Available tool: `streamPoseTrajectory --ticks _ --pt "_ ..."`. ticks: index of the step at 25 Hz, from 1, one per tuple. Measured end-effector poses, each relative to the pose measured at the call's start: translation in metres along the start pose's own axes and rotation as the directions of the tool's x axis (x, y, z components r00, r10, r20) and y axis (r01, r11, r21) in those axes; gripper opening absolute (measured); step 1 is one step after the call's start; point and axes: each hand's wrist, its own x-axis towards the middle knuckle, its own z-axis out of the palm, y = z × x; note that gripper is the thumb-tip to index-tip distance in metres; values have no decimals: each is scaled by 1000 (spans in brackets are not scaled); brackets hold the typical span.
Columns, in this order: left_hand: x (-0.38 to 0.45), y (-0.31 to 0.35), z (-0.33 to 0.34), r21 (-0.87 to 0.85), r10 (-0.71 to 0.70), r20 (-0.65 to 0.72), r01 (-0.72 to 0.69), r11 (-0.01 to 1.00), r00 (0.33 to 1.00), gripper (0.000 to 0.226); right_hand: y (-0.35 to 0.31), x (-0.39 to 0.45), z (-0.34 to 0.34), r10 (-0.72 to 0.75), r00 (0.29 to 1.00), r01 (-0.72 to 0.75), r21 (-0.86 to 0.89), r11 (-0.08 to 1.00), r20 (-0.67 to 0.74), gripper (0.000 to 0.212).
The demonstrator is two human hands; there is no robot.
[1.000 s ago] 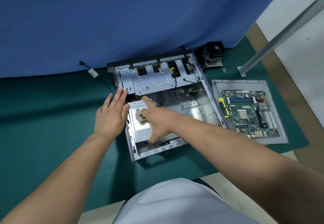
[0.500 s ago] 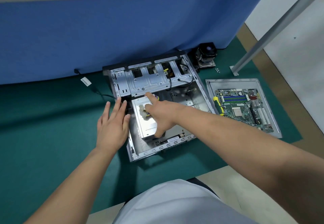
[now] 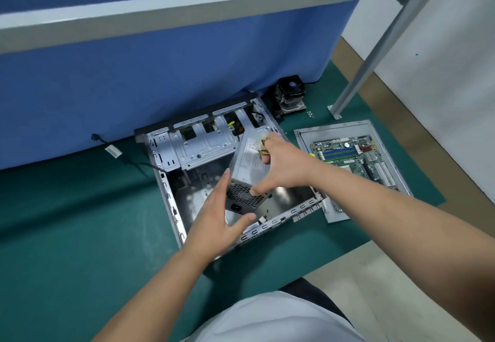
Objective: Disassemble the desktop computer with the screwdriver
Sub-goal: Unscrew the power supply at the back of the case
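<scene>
The open grey computer case (image 3: 171, 202) lies on the green mat. A silver power supply (image 3: 247, 164) is lifted and tilted above the case floor, its vented end toward me. My right hand (image 3: 284, 164) grips its top, holding the bundle of yellow and black cables (image 3: 263, 144) against it, thumb on the vented face. My left hand (image 3: 217, 215) cups the lower left corner, fingers along the side and thumb underneath. The screwdriver is mostly hidden behind my right forearm.
The removed motherboard (image 3: 356, 156) lies on a grey side panel (image 3: 334, 130) to the right. A black CPU cooler (image 3: 290, 95) and small screws (image 3: 310, 114) sit behind it. A loose cable (image 3: 113, 151) lies left of the case. A blue curtain and metal frame leg (image 3: 356, 84) stand behind.
The power supply has come up out of the case's corner and tilted. My left hand moved from the case's side wall onto the unit; my right hand rose with it.
</scene>
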Motion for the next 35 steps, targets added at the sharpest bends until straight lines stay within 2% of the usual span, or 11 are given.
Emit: streamPoseTrajectory --ticks 3,6,8,10,14,16,18,21,25,28,35 --pt "25 35 19 62 -30 -224 45 997 974 123 3 -1 -26 157 987 -145 196 970 -45 81" --pt "56 61 24 111 9 -402 40 993 915 110 10 -4 -51 166 986 -150 407 901 -5 72" --pt "71 75 21 -15 -12 -425 6 1000 905 106 26 -4 -81 155 987 -147 523 840 28 70" --pt "84 92 17 -212 -99 -400 13 977 911 108 48 -6 -115 135 991 -128 476 870 20 69" --pt "112 133 22 -588 -299 -271 88 804 915 99 100 -12 -161 109 992 -69 475 877 -57 49" --pt "129 150 31 -723 -356 -171 129 679 919 91 132 -13 -160 76 996 -20 656 755 -56 38" --pt "146 163 47 -795 -359 -83 156 586 929 83 169 -15 -147 28 999 14 881 474 -31 33" --pt "171 179 80 -822 -332 36 217 526 943 74 213 -26 -134 72 997 -50 971 232 34 42" --pt "206 197 143 -796 -288 127 270 542 949 72 273 -35 -129 270 960 -165 933 321 76 86" --pt "226 209 192 -749 -365 231 404 525 902 99 308 -41 -124 383 923 -207 893 399 43 90" --pt "229 198 274 -645 -562 379 645 410 735 85 372 -40 -89 513 857 -334 801 497 39 94"
